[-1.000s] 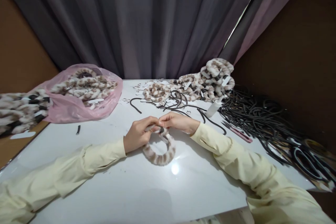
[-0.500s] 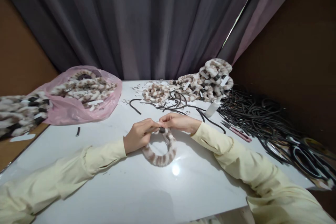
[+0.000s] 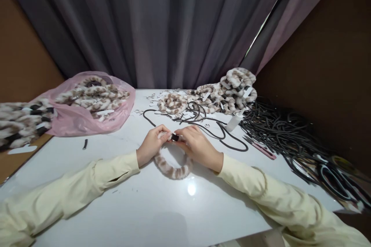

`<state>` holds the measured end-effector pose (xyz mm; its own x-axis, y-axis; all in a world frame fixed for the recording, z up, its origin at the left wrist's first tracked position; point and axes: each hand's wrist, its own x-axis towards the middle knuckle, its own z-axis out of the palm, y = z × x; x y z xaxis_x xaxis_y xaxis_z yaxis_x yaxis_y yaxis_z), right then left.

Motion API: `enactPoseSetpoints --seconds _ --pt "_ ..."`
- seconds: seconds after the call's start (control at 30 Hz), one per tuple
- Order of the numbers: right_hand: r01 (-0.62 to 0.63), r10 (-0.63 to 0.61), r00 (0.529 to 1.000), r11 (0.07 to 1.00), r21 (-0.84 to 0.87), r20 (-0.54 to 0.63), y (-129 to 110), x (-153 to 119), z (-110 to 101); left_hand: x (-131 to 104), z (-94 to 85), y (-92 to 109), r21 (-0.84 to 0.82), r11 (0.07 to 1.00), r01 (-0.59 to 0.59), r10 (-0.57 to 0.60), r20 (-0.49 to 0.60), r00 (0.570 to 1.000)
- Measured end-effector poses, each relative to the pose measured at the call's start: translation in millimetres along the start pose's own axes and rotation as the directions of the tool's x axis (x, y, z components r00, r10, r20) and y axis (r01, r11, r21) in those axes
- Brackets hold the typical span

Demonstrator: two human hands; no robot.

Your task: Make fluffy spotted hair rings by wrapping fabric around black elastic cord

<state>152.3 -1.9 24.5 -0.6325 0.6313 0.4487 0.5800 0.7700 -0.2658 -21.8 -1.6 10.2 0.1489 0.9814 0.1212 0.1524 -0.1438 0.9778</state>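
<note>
A furry ring (image 3: 174,172), white with brown patches, lies on the white table in front of me. At its far side a short black band (image 3: 175,137) shows between my two hands. My left hand (image 3: 153,144) is closed, pinching the furry ring just left of that band. My right hand (image 3: 201,146) grips the ring on the band's other side, its fingers curled over the top. The right fingertips partly hide the ring's far right side.
A pink plastic bag (image 3: 121,117) of furry rings stands at left. Piled furry rings (image 3: 237,77) sit at back right. Black cords (image 3: 278,123), a small white bottle (image 3: 234,120), a pink-handled tool (image 3: 263,150) and scissors (image 3: 333,181) lie rightward. A black scrap (image 3: 85,144) is at left.
My right hand has turned and moved down over the ring's right side. The black band now shows between my hands. The ring has shifted slightly left and up.
</note>
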Motion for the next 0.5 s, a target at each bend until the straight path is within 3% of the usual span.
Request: enactPoseSetpoints --seconds 0.17,0.3,0.4,0.5 --pt "0.07 -0.06 0.992 0.993 0.093 -0.109 5 -9 17 -3 0.1 3 -0.072 0.993 0.096 -0.089 0.093 0.992" --pt "0.162 -0.154 0.967 0.987 0.023 -0.205 7 -9 19 -5 -1.2 6 -0.124 0.99 0.07 -0.053 0.137 0.989" --pt "0.199 -0.19 0.953 0.98 0.014 -0.237 8 -10 20 -6 -0.3 6 -0.023 1.0 0.02 -0.017 0.104 0.994" --pt "0.212 -0.192 0.945 0.976 0.048 -0.266 8 -11 21 -5 1.2 5 0.014 0.998 0.055 -0.056 0.072 0.996"
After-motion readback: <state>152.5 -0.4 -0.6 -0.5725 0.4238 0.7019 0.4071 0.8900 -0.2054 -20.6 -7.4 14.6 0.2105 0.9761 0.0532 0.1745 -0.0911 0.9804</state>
